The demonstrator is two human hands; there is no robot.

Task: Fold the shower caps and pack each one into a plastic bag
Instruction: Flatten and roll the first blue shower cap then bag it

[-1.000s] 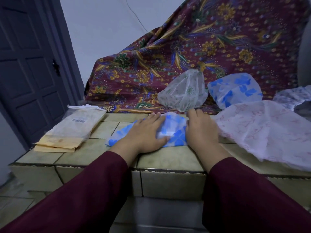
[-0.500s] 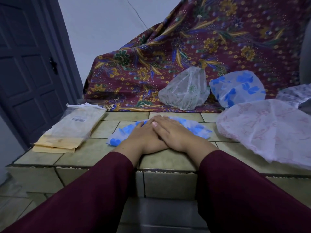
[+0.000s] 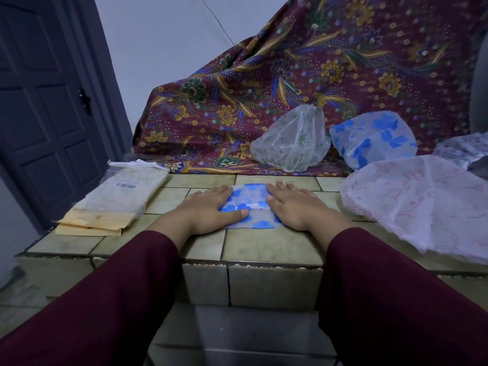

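1. Blue-flowered shower cap [image 3: 249, 207] lies flattened on the tiled worktop [image 3: 266, 247], near its front edge, between the two hands. It looks folded to a narrow band, though how many folds is unclear.
2. Left hand [image 3: 208, 207] rests palm down on the cap's left end, fingers straight, thumb lying across the blue print. Right hand [image 3: 295, 204] does the same on the right end. Neither grip is closed on anything; both are flat and pressing, probably to squeeze air out and keep the slippery film from springing open.
3. Stack of clear plastic bags [image 3: 124, 191] sits on the worktop just left of the left hand, on tan envelopes [image 3: 92, 225]. Within easy reach, likely for the packing step, not yet begun.
4. Unfolded caps wait behind and to the right: a green-patterned cap [image 3: 293, 143] and a second blue-flowered cap [image 3: 375, 138] lean on the batik cloth [image 3: 317, 75]; a large pink-patterned cap [image 3: 422, 202] spreads over the worktop's right side, near the right hand but not touching it.
5. Grey-printed cap [image 3: 462, 149] shows at the far right, partly cut off.
6. Dark door [image 3: 45, 114] stands at left.
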